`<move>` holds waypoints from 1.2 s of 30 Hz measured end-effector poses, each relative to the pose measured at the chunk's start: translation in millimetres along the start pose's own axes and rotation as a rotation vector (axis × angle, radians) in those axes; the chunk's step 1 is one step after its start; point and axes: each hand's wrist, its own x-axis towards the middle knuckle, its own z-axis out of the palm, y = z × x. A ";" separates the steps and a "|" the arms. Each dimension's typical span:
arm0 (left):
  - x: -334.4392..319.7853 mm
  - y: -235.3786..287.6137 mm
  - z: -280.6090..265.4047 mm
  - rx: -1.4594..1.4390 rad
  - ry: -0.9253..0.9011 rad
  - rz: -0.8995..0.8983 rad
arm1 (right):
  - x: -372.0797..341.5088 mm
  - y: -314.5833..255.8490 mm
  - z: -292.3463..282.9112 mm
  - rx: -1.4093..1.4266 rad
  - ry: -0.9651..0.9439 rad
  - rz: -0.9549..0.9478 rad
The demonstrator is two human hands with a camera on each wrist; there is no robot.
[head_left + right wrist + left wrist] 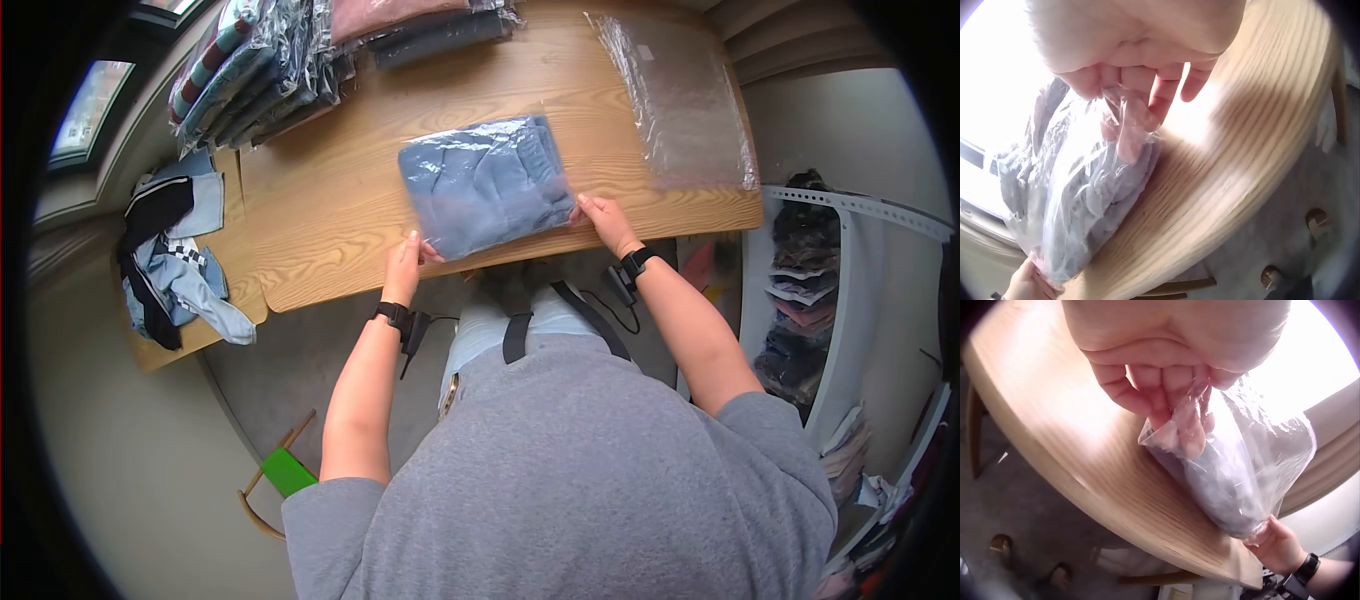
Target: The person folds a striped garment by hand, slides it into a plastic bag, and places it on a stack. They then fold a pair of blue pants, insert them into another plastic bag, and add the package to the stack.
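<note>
A clear plastic bag (440, 205) lies near the front edge of the wooden table. Inside it is a folded blue garment (480, 180) with a ribbed band on its right side. My left hand (405, 268) pinches the bag's near left corner, and the film bunches between thumb and fingers in the left wrist view. At the near right corner, my right hand (603, 220) pinches the film too. The right wrist view shows the crinkled bag (1085, 181) stretched between both hands, the garment within.
Stacks of bagged clothes (265, 90) stand at the far left, beside a bagged pink garment (385, 15). Flat clear bags (685, 100) lie at the right. Loose clothes (175, 255) fill a left side surface. A shelf of clothes (805, 290) stands right; a green-seated chair (287, 470) is left.
</note>
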 end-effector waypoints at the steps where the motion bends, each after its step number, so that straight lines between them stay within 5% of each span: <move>1: -2.6 -1.3 0.9 -0.140 0.105 -0.153 | -0.4 2.4 3.7 -0.001 0.001 -0.002; 5: -12.5 -18.5 -3.3 -0.362 0.402 -0.240 | -1.3 13.4 9.7 0.201 0.230 0.075; 9: -36.6 5.1 17.6 -0.036 0.223 0.224 | -2.9 11.8 10.9 0.249 0.297 0.093; 11: -42.7 6.3 34.1 0.191 0.246 0.189 | -3.6 8.9 11.0 0.245 0.302 0.103; 17: -32.7 7.1 56.9 0.177 0.382 0.211 | -3.0 11.2 10.5 0.229 0.306 0.077; 22: -21.8 6.1 54.2 -0.264 0.367 0.109 | -6.5 -2.2 7.1 0.082 0.266 0.077; 28: -6.1 1.3 58.0 -0.260 0.410 -0.144 | -0.4 -3.5 13.7 0.059 0.416 0.267; 30: -4.5 2.6 52.4 -0.255 0.408 -0.158 | -4.0 -13.4 17.8 -0.474 0.815 0.027; 31: -4.0 3.2 50.1 -0.252 0.403 -0.171 | -9.2 -20.3 24.2 -0.472 0.813 0.027; 33: -3.2 1.9 49.1 -0.242 0.405 -0.155 | -21.0 -57.8 51.8 -0.761 0.492 -0.521; 35: -3.3 3.8 48.8 -0.227 0.398 -0.138 | -14.4 -71.4 72.6 -0.951 0.194 -0.700; 36: -5.3 7.1 48.0 -0.237 0.386 -0.169 | -7.4 -69.5 79.8 -0.950 0.198 -0.700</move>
